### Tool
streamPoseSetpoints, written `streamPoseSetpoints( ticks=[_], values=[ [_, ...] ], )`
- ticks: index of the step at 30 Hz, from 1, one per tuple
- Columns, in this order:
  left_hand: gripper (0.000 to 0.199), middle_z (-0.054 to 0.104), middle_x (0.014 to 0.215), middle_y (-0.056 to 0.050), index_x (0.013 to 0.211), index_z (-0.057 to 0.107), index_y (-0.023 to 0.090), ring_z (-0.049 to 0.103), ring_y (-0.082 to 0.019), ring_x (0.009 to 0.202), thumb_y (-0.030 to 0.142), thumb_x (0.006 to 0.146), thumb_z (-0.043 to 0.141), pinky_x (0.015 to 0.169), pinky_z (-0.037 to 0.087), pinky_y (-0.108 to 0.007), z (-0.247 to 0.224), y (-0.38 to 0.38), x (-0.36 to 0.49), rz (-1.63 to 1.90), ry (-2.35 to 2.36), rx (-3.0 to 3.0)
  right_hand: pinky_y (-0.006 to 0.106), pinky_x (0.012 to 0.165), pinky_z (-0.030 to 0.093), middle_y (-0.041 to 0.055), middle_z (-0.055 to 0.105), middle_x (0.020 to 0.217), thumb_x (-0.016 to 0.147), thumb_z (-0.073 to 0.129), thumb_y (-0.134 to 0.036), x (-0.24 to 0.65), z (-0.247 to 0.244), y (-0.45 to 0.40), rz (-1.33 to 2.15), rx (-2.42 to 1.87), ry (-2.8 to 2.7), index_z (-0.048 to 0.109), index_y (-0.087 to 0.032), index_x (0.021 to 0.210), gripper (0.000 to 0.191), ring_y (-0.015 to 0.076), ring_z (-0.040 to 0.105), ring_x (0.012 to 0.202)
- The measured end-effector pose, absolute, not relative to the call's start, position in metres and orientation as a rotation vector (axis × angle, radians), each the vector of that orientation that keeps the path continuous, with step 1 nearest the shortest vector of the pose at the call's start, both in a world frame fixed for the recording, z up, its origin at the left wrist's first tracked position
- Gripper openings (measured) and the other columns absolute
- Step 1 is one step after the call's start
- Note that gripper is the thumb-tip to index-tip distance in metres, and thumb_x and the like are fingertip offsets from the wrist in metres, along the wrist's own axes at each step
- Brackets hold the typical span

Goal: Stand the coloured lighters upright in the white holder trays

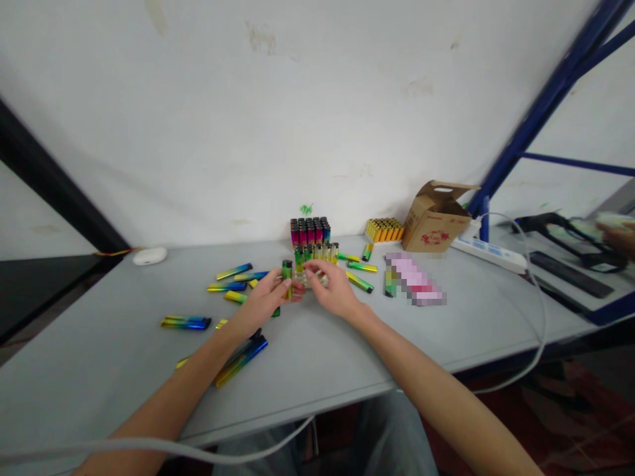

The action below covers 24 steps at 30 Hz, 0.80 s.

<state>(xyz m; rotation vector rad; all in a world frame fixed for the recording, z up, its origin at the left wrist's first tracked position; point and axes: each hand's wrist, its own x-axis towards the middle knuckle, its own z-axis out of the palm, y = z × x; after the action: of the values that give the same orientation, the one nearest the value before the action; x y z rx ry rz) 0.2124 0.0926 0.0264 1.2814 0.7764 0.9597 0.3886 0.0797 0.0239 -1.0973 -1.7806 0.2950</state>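
Observation:
My left hand [268,294] holds a green-and-yellow lighter [287,268] upright between thumb and fingers. Beside it, my right hand [330,285] is closed, its fingertips pinched together at a clear tray [312,280]; whatever they grip is hidden. A short row of lighters stands upright in this tray, among them a green one [298,255] close to my right fingertips. Behind them, a block of pink and blue lighters [310,231] stands with black tops up. Loose lighters lie around both hands, such as a blue-and-yellow one [241,361] near my left forearm.
At the back right, a block of orange-yellow lighters [385,231] stands beside an open cardboard box [436,221]. A blurred pink item [415,277] lies to the right. Further right are a power strip [489,254] and a white cable [544,311]. A white case [149,256] sits far left.

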Motion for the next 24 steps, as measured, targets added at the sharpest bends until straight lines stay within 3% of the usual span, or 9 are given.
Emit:
streamPoseSetpoints(
  ticks=[7, 24],
  values=[
    [0.054, 0.07, 0.111, -0.011, 0.111, 0.064, 0.014, 0.065, -0.029, 0.103, 0.048, 0.071, 0.074, 0.093, 0.051, -0.048, 0.0304, 0.0902, 0.2126, 0.863, 0.752, 1.399, 0.033, 0.083, 0.052, 0.0073, 0.072, 0.099, 0.085, 0.057, -0.025, 0.385, 0.027, 0.0779, 0.478, -0.986, -1.661, 0.066, -0.017, 0.105, 0.023, 0.0182, 0.067, 0.09],
    [0.045, 0.074, 0.089, -0.008, 0.095, 0.072, 0.014, 0.069, -0.026, 0.088, 0.053, 0.073, 0.069, 0.086, 0.054, -0.043, 0.0313, 0.0867, 0.2145, 0.833, 0.849, 1.622, 0.03, 0.074, 0.055, 0.0051, 0.073, 0.09, 0.076, 0.064, -0.023, 0.3815, 0.0274, 0.0822, 0.711, -0.959, -1.48, 0.069, -0.018, 0.099, 0.024, 0.0175, 0.068, 0.083]
  ],
)
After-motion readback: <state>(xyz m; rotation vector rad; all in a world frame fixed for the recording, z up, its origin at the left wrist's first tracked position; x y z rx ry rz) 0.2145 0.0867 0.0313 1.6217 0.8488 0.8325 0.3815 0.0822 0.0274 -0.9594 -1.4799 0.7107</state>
